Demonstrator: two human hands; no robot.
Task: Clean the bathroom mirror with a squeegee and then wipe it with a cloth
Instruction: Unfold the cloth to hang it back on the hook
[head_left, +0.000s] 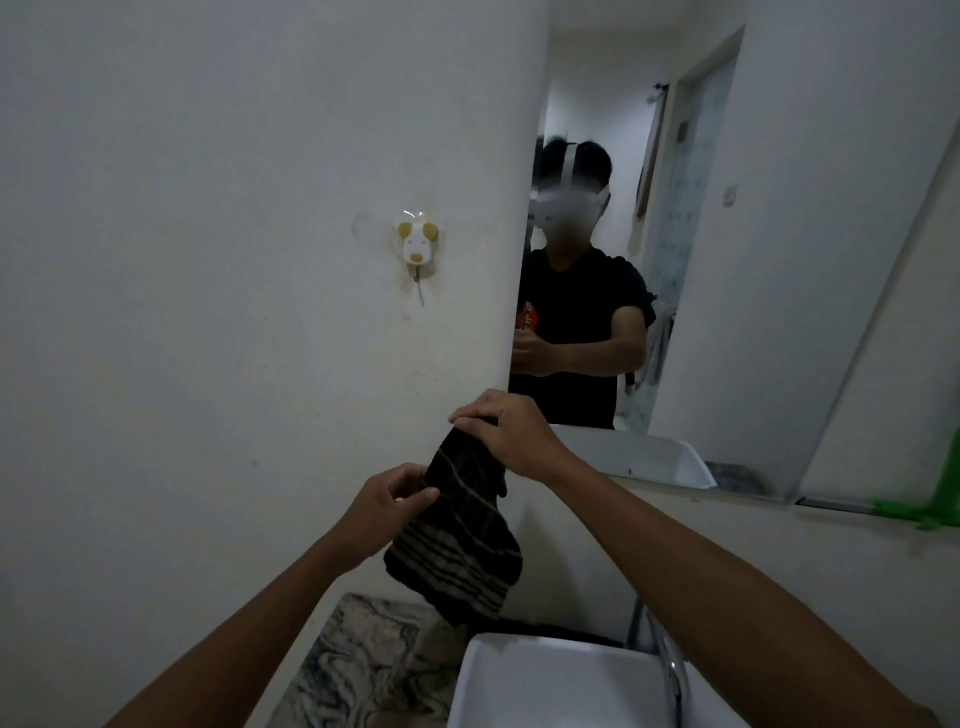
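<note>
Cloth (457, 535): dark with pale stripes, hanging in the air above the white sink (545, 680), in front of the mirror (727, 260)'s lower left corner. Right hand (511, 434): fingers closed around the cloth's top end. Left hand (389, 506): fingers pinched on its left edge. Green object (935, 499), blurred: on the ledge under the mirror, far right. Dog-shaped hook (417, 244): on the wall, left of the mirror.
</note>
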